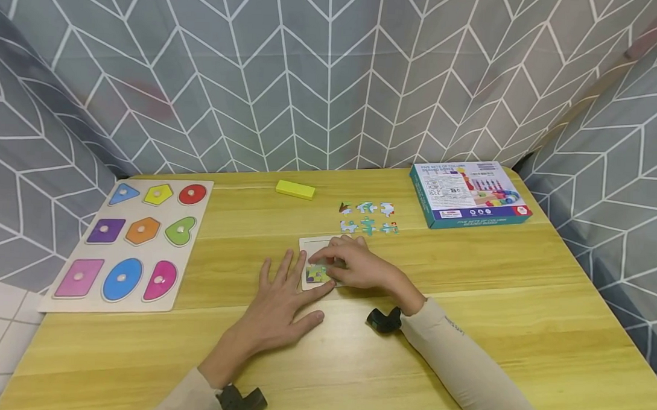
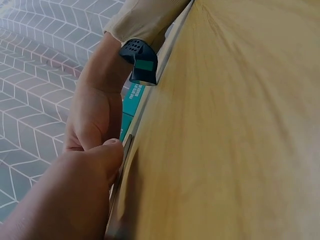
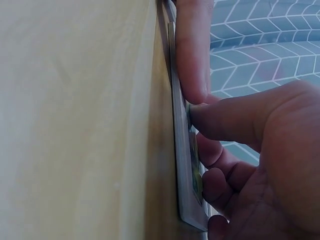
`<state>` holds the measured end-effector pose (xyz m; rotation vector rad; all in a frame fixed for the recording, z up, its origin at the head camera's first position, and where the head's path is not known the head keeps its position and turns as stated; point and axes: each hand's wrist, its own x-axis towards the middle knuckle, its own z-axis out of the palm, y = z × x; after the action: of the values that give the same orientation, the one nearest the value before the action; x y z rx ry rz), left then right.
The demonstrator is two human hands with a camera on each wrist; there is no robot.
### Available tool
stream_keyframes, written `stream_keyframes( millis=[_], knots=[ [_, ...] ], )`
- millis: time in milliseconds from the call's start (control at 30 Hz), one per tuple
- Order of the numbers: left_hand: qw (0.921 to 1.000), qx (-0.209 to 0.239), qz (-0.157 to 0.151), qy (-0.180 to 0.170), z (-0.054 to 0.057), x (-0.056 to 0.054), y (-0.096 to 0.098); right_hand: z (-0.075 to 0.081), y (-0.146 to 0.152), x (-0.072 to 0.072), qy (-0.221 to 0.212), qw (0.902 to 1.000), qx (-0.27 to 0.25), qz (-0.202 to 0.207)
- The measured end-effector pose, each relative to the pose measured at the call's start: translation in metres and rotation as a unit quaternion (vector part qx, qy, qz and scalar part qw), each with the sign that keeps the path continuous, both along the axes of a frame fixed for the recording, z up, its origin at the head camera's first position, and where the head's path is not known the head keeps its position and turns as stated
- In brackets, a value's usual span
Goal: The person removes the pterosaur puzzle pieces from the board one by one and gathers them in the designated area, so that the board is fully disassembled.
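Observation:
A small jigsaw tray [image 1: 303, 243] with a pale rim lies mid-table, a green, colourful joined part [image 1: 316, 276] showing in its lower left. My left hand [image 1: 284, 300] lies flat with spread fingers, its fingertips on the tray's left and lower edge. Over the tray, my right hand [image 1: 361, 265] has bent fingers; its thumb [image 3: 220, 120] and index finger pinch a jigsaw piece at the tray's surface, mostly covered by the fingers. Several loose jigsaw pieces [image 1: 367, 224] lie in two rows just beyond the tray.
At the left lies a wooden shape board [image 1: 182, 257] with knobbed coloured shapes. A yellow block [image 1: 295, 190] sits near the back edge. The teal and white bead box [image 1: 470, 195] stands back right. A grey patterned curtain [image 1: 322, 78] hangs behind the wooden table [image 1: 355, 363].

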<state>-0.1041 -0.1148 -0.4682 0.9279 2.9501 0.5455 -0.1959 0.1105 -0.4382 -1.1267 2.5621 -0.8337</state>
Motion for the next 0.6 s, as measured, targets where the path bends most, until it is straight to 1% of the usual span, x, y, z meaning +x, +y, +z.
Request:
stream_keyframes(
  millis=[200,600],
  knots=[
    [1.0000,0.000,-0.001,0.002,-0.0013,-0.0006,-0.0005,-0.0006,0.0000,-0.0004,0.001,1.0000,0.000,-0.001],
    [0.9999,-0.008,-0.001,0.011,-0.0017,-0.0017,-0.0001,0.0010,0.0023,-0.0019,-0.015,0.9997,-0.015,0.006]
  ],
)
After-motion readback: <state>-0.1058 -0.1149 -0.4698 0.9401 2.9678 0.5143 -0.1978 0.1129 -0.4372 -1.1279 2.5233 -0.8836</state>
